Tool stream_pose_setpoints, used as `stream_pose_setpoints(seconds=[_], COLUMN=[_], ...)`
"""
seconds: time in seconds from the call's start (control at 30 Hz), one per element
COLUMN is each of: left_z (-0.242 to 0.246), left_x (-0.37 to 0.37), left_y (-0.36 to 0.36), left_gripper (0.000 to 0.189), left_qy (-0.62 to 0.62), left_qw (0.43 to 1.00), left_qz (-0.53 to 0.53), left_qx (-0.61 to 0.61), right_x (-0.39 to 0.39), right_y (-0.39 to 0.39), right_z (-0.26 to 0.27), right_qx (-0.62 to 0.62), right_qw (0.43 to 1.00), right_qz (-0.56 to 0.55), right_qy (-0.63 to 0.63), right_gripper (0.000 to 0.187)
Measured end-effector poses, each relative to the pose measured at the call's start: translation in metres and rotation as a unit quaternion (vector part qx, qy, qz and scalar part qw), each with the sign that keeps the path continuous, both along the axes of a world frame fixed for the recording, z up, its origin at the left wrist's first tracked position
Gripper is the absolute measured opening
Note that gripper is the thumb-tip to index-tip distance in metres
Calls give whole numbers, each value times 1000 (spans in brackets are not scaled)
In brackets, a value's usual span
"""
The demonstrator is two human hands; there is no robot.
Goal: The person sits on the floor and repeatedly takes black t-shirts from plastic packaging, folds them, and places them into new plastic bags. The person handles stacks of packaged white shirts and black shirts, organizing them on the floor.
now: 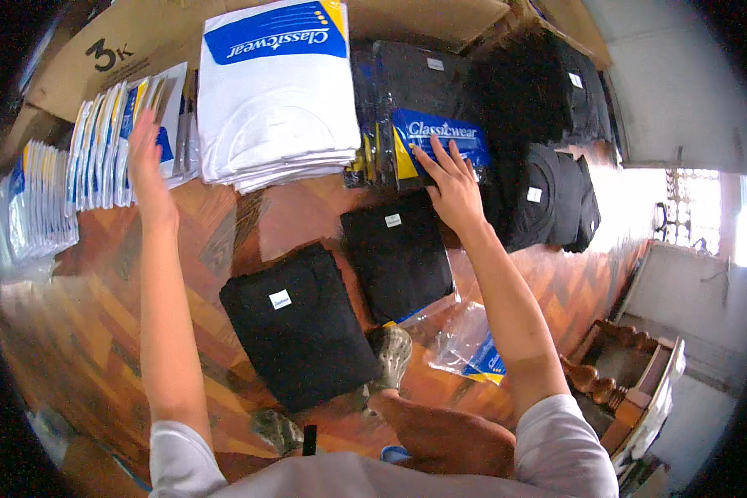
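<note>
My left hand (147,165) is raised with flat fingers at the row of plastic-wrapped white garments (99,149); whether it touches them I cannot tell. On the right, my right hand (454,180) rests with spread fingers on a bagged black garment with a blue Classicwear band (439,134). Between the hands lies a stack of packaged white shirts (277,112). Nearer to me, a folded black shirt (299,330) with a white neck label lies by my feet, and another folded black shirt (398,258) is just beyond it to the right.
A cardboard box (143,37) stands behind the garments. More black shirts (551,199) are stacked at the right. A clear plastic bag (467,348) lies on the wooden parquet floor (99,324). Turned wooden furniture (597,380) stands at the lower right; more bagged garments (40,199) are far left.
</note>
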State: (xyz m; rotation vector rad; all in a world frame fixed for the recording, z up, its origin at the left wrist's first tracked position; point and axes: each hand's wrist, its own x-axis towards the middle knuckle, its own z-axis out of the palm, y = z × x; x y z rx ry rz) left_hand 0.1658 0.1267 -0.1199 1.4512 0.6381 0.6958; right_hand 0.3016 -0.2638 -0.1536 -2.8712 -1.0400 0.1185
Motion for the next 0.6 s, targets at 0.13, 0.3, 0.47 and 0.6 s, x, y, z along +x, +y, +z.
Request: stream_pose_setpoints(seconds=[0.13, 0.3, 0.47, 0.6], left_z=[32, 53, 51, 81], left_x=[-57, -40, -69, -120], left_y=[-59, -164, -224, -218], left_gripper=[47, 51, 35, 42], left_qy=[-17, 96, 135, 52], left_qw=[981, 764, 790, 689], left_qz=[-70, -353, -479, -715], left_qx=[183, -532, -359, -107], right_x=[-15, -137, -237, -257], right_y=[-11, -14, -51, -61], right_z=[48, 121, 184, 243], right_qx=[134, 164, 192, 229], right_qw=[988, 985, 948, 965], right_qz=[-31, 42, 79, -122], right_qy=[69, -40, 242, 32], right_gripper=[52, 45, 50, 45])
